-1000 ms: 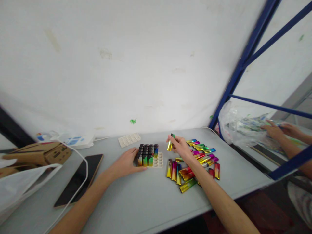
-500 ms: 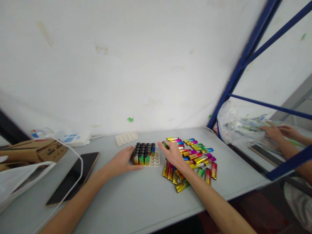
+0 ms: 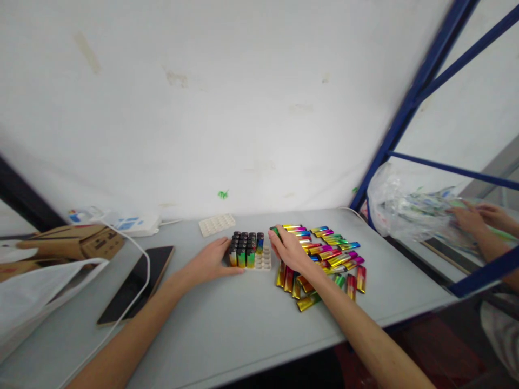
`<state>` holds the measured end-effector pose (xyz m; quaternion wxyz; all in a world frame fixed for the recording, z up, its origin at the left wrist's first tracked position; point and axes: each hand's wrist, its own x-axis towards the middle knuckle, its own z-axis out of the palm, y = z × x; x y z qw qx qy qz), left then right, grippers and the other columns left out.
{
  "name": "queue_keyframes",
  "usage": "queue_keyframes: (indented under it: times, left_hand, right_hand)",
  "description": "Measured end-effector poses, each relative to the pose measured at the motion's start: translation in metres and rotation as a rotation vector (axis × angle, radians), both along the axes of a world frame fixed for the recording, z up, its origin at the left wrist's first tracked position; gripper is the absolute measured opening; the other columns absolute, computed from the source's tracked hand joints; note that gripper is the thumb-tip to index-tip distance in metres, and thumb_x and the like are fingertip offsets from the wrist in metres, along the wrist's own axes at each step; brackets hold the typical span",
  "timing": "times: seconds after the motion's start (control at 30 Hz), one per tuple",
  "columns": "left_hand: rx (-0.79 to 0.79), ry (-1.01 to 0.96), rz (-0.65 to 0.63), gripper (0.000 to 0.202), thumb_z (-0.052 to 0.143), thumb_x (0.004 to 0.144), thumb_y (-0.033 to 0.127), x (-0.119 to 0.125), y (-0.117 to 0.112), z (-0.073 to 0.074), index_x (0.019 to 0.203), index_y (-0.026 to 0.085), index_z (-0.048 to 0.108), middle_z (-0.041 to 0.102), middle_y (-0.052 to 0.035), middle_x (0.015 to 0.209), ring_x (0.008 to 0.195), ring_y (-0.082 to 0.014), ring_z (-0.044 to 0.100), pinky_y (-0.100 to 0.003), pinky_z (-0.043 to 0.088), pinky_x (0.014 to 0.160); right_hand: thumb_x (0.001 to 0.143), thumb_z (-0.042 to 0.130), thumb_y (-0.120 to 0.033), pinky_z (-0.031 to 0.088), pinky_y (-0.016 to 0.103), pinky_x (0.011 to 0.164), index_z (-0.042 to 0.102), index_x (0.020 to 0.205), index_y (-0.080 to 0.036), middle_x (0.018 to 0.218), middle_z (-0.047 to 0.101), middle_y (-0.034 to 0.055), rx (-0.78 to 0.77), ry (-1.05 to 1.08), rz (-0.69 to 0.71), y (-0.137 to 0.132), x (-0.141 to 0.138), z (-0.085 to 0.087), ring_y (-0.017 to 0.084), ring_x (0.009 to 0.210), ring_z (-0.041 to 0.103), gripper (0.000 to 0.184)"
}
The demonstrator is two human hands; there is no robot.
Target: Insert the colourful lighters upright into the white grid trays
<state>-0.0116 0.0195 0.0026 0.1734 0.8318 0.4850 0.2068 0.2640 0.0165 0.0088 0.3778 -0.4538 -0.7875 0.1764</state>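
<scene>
A white tray with round sockets [image 3: 265, 262] lies on the table, and rows of upright lighters [image 3: 246, 251] with black tops fill its left and middle part. My left hand [image 3: 213, 259] holds the tray's left side, thumb along the front and fingers towards the back. Just right of the tray, above the table, my right hand [image 3: 290, 249] is closed on a green lighter [image 3: 275, 232]; its lower part is hidden by the fingers. Beneath and beyond that hand spreads a pile of shiny multicoloured lighters [image 3: 330, 254], lying flat.
A second white socket tray [image 3: 217, 225] lies near the wall. On the left are a dark tablet [image 3: 138, 283], a white cable [image 3: 146, 265], a cardboard box [image 3: 89, 243] and a white bag [image 3: 48, 297]. Past the blue frame [image 3: 399, 129], another person's hands [image 3: 472, 219] handle clear plastic bags [image 3: 405, 208].
The view has shifted slightly, moving everything a little to the right. My right hand has turned the green lighter more upright beside the tray. My left hand keeps its place.
</scene>
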Motion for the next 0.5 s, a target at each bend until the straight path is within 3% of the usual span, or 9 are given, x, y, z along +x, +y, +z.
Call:
queue_keyframes:
  times: [0.13,0.27,0.37,0.5]
  left_hand:
    - [-0.005,0.028,-0.025,0.067,0.082,0.069,0.064,0.002,-0.001,0.002,0.119,0.021,0.069,0.072,-0.0141,0.125,0.116,-0.0382,0.066,-0.049,0.051,0.106]
    - [-0.012,0.035,-0.019,0.074,0.082,0.069,0.064,0.002,-0.003,0.004,0.125,0.019,0.067,0.071,-0.0145,0.127,0.118,-0.0388,0.066,-0.049,0.051,0.107]
    - [-0.010,0.037,-0.016,0.076,0.082,0.069,0.065,0.002,-0.003,0.004,0.127,0.018,0.067,0.072,-0.0151,0.125,0.117,-0.0391,0.067,-0.048,0.052,0.106]
    - [-0.003,0.029,-0.026,0.072,0.082,0.069,0.064,0.000,0.000,0.000,0.123,0.019,0.069,0.072,-0.0146,0.125,0.117,-0.0393,0.067,-0.049,0.052,0.106]
  right_hand:
    - [0.110,0.038,-0.049,0.042,0.032,0.082,0.053,0.087,-0.023,0.093,0.063,0.0057,0.169,-0.202,0.147,-0.005,0.007,0.009,0.021,0.090,0.057,0.038]
    - [0.108,0.042,-0.054,0.036,0.029,0.065,0.052,0.078,-0.023,0.068,0.055,-0.0012,0.112,-0.174,0.095,-0.004,0.008,0.009,0.017,0.064,0.050,0.044]
    - [0.106,0.049,-0.054,0.034,0.028,0.062,0.054,0.076,-0.022,0.066,0.058,-0.0012,0.080,-0.136,0.092,-0.001,0.008,0.003,0.016,0.062,0.052,0.045]
    - [0.106,0.052,-0.049,0.036,0.027,0.063,0.060,0.080,-0.020,0.071,0.065,0.0012,0.049,-0.252,0.131,0.001,0.007,0.000,0.016,0.064,0.057,0.040]
